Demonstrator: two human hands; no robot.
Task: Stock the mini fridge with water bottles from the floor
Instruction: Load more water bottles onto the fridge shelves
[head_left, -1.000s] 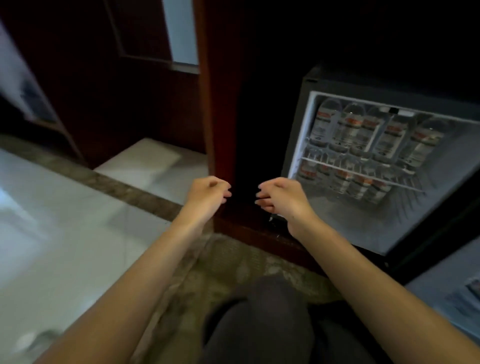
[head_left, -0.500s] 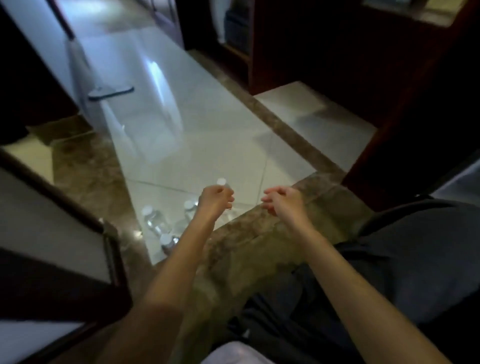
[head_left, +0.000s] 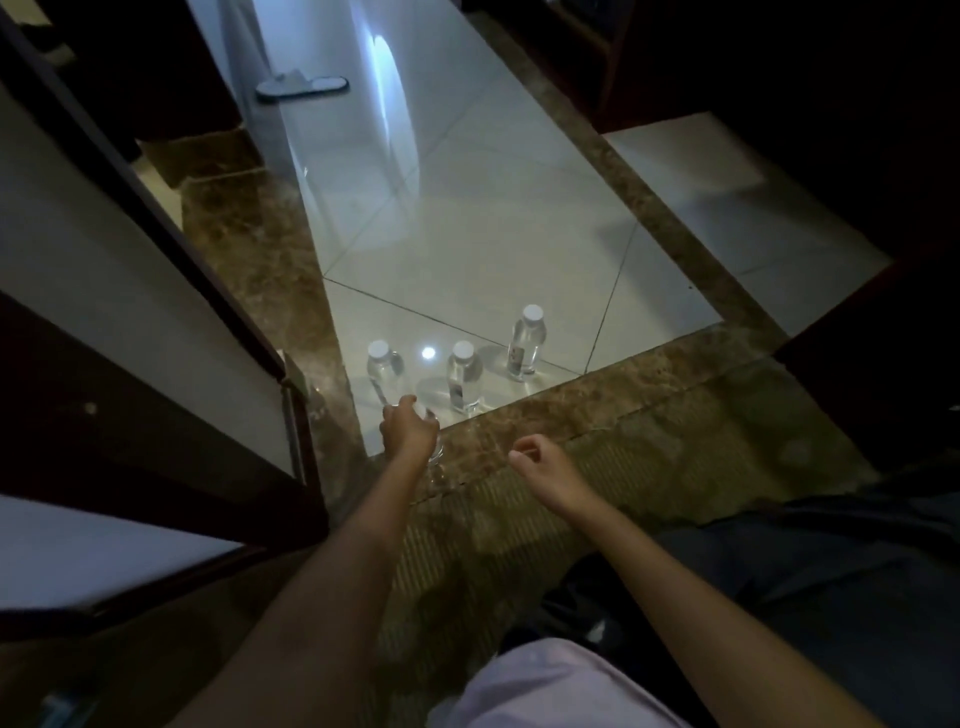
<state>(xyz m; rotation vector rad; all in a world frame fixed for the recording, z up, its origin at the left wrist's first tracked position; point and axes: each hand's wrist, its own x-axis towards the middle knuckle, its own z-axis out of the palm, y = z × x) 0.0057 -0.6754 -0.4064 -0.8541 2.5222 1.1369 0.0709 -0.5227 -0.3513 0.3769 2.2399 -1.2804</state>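
1. The view is looking dim, with the areas at 2 and 8 o'clock sinking into near black.
2. Light is glaring off the pale floor tiles (head_left: 467, 234) toward 12 o'clock, and a bright spot (head_left: 427, 353) is shining among the bottles (head_left: 525, 343).
3. The bottles are casting soft shadows.
4. Straight lines are bowing near the borders, and fine detail is looking soft.

Hotel-style room, glossy white floor tiles (head_left: 467, 234), brown marble border (head_left: 649, 410), dark wood cabinetry (head_left: 156, 447)
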